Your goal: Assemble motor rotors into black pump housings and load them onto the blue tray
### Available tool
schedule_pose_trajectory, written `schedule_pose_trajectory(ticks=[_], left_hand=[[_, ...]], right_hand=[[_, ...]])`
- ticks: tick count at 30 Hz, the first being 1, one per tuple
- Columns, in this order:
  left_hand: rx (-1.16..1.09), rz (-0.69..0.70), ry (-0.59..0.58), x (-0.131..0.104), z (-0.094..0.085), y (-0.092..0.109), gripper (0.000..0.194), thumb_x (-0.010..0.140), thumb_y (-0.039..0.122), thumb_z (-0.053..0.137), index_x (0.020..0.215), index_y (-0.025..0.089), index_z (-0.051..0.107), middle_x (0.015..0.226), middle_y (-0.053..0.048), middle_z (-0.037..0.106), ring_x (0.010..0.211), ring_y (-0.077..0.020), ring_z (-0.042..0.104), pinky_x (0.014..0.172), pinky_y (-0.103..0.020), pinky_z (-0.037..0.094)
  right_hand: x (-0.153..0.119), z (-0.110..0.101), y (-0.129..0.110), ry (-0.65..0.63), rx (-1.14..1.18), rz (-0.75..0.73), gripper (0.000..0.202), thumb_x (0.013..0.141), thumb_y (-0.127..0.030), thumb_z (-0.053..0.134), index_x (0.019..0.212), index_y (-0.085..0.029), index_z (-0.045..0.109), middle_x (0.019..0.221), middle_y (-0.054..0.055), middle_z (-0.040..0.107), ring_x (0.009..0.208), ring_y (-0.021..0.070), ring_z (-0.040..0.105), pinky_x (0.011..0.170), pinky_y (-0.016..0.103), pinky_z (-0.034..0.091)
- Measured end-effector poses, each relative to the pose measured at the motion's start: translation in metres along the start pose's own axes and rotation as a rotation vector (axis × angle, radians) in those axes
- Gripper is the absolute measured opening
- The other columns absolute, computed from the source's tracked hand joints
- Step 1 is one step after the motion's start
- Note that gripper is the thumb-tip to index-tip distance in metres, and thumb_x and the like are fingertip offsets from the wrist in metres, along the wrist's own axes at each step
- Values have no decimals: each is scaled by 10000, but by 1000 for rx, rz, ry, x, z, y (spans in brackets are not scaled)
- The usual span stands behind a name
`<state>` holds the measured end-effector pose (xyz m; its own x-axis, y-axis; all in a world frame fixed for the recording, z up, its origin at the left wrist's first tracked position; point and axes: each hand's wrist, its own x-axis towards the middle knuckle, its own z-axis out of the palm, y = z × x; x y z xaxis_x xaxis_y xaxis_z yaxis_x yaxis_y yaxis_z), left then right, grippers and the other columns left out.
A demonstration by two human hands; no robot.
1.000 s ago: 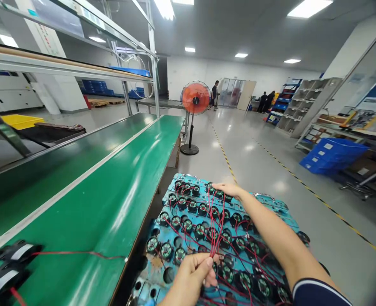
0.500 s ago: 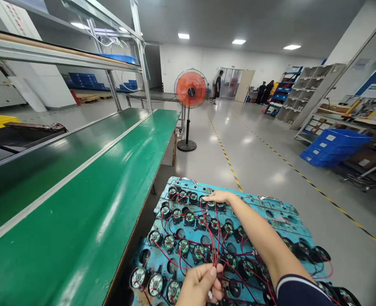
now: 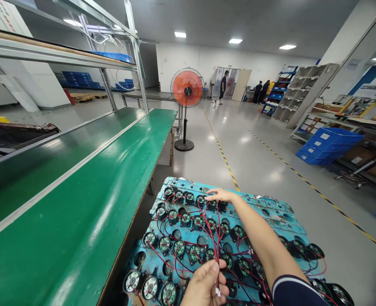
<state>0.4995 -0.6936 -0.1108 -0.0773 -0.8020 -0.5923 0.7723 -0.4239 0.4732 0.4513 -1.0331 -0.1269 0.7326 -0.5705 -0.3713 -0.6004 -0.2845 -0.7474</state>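
My left hand [image 3: 205, 280] is closed in a pinch around a bundle of red wires [image 3: 217, 250], low at the front of the view. A small white connector [image 3: 217, 292] pokes out below its fingers. My right hand [image 3: 220, 195] reaches across to the far row with fingers stretched out, just over the small round motors; whether its fingertips touch one is unclear. These black motors, such as this one [image 3: 179, 247] with a green board, sit in rows on a worn blue tray [image 3: 271, 219]. Red and dark leads trail between them.
A green-topped workbench [image 3: 111, 178] runs along the left, its edge close to the tray. Beyond it stands an orange pedestal fan [image 3: 188, 89]. Blue bins [image 3: 330, 144] are stacked at the right near shelving [image 3: 294, 91]. A person [image 3: 223, 87] walks in the background.
My right hand has lifted slightly off the far motors, its fingers more spread. My left hand still pinches the wires and has turned a little, bringing the white connector into clearer view.
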Motion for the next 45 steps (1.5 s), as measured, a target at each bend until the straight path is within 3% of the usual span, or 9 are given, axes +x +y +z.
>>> schedule_pose_trajectory(ticks=[8,17,24,29,32,35,40,42,45], left_hand=[[-58,-18,-1,3,-1,-1,456,692,430,888,1014,160,710,691,17,676,562,-111,668,518,-202,484],[-56,-19,-2,0,3,-2,429,692,401,890,988,152,704,675,20,653,544,-110,644,518,-210,465],[-98,-29,53,-5,11,-4,412,697,367,895,984,144,700,647,30,653,525,-104,649,499,-202,468],[-183,-71,96,-8,27,-1,389,711,318,896,998,150,695,609,40,662,510,-109,665,485,-200,492],[-253,-77,132,-10,40,0,282,795,250,832,1013,147,686,610,36,671,495,-103,662,482,-198,499],[-304,-64,166,-11,49,-1,148,894,192,720,1023,132,679,621,17,686,485,-97,660,477,-192,501],[-322,0,156,-13,53,1,91,944,150,640,1005,108,691,675,-11,713,521,-65,661,551,-169,527],[-297,9,142,-15,51,4,95,918,156,677,988,95,696,761,-56,752,603,-95,707,591,-189,548],[-250,-11,123,-20,44,8,207,885,227,730,1046,101,692,975,-131,783,818,-187,770,678,-244,580]], right_hand=[[3,12,7,305,69,-22,472,973,-586,515,938,-142,673,811,8,679,739,150,655,777,359,554],[-10,16,4,561,118,-3,599,975,-686,397,925,-160,680,672,-23,660,641,151,655,810,374,538],[-31,28,-13,537,93,-55,536,913,-671,533,845,-159,676,713,-15,654,709,170,636,801,361,507],[-91,20,-29,590,187,-57,643,928,-722,360,920,-178,702,770,69,696,804,221,642,801,349,479],[-148,51,-39,389,292,-52,697,880,-776,402,910,-161,729,691,79,703,649,218,650,671,354,509],[-194,104,-52,132,633,-30,616,854,-717,554,1170,-210,701,921,88,763,794,213,706,732,353,545],[-210,149,-67,174,1273,160,509,728,-517,810,1161,-268,712,939,65,751,887,192,702,748,296,560],[-201,146,-67,219,1154,109,452,769,-523,771,1133,-261,712,916,65,742,791,176,700,674,288,563],[-183,125,-59,276,557,-70,495,930,-598,518,1226,-228,664,952,95,751,677,174,679,565,300,540]])
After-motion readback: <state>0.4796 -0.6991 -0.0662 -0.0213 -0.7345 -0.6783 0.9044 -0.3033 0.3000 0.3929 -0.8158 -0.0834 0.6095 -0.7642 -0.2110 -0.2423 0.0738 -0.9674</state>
